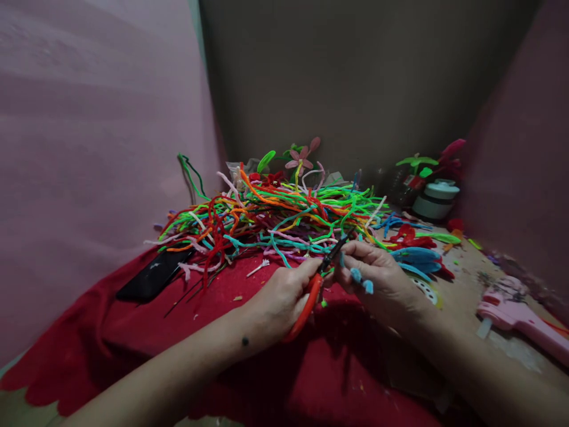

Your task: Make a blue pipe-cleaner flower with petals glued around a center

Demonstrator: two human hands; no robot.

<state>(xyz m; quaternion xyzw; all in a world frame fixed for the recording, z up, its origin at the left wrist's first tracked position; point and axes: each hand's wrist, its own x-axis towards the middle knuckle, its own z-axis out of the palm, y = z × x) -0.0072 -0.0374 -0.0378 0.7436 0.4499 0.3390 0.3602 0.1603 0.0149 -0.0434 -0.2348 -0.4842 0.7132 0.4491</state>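
Observation:
In the middle of the head view my left hand (287, 296) is closed round the orange handle of a pair of pliers (306, 308). Their dark, narrow jaws point up and away to the right. Close beside the jaws, my right hand (371, 276) pinches a short, light blue pipe cleaner (356, 275), whose curled ends stick out between the fingers. Whether the jaws touch the pipe cleaner I cannot tell. Just beyond both hands lies a big tangled heap of pipe cleaners (284, 207) in many colours.
A black phone (151, 276) lies left on the red cloth (186, 320). Blue pipe-cleaner petals (415, 258), a pink glue gun (511, 311) and a lidded jar (435, 198) are on the right. Pink pipe-cleaner flowers (300, 159) stand behind the heap. Walls rise left, behind and right.

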